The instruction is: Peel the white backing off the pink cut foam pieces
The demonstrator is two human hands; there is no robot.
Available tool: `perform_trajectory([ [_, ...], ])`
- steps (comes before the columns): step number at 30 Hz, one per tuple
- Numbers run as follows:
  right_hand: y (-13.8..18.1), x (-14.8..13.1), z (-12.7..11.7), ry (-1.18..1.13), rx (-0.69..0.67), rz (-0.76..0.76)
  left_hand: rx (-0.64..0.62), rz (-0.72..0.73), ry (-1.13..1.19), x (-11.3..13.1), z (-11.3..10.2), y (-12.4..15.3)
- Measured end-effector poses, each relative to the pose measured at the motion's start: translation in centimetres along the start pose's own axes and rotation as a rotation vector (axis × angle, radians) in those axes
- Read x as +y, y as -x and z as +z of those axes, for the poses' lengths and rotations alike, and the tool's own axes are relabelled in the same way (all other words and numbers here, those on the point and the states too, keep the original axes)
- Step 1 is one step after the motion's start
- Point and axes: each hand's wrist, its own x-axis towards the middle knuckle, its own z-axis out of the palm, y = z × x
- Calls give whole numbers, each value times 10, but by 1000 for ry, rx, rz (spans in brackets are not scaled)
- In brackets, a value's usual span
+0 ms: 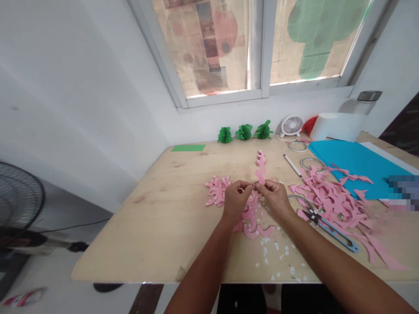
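Observation:
A wavy pink paper strip [261, 170] stretches away from my fingertips over the table. My right hand [276, 198] is closed in a pinch at its near end. My left hand [236, 199] is pinched too, its fingertips almost meeting the right ones; whatever lies between them is too small to make out. Left of my left hand sits a small pile of curved pink paper pieces [216, 191] with white spots at their ends. More curved pink cutouts [250, 227] lie below and between my hands. Tiny white paper bits [265, 250] are scattered near my right forearm.
To the right are a heap of pink paper scraps [334, 196], blue-handled scissors [337, 233], a white pen [292, 165], tape rings [312, 164] and blue sheets [356, 161]. Along the wall stand green paper ornaments [244, 131] and a small white fan [292, 125]. A green strip [188, 148] lies back left.

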Motion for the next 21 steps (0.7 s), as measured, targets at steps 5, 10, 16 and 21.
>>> perform_trajectory([
  [5, 0, 3, 0, -38, -1, 20, -1, -9, 6, -1, 1, 0],
  [10, 0, 1, 0, -38, 5, 2, -10, -17, 11, -1, 0, 0],
  [16, 1, 1, 1, -36, 17, 28, -16, -4, 2, -1, 0, 0],
  [21, 1, 2, 1, -71, 2, 65, -16, 14, -30, 0, 0, 0],
])
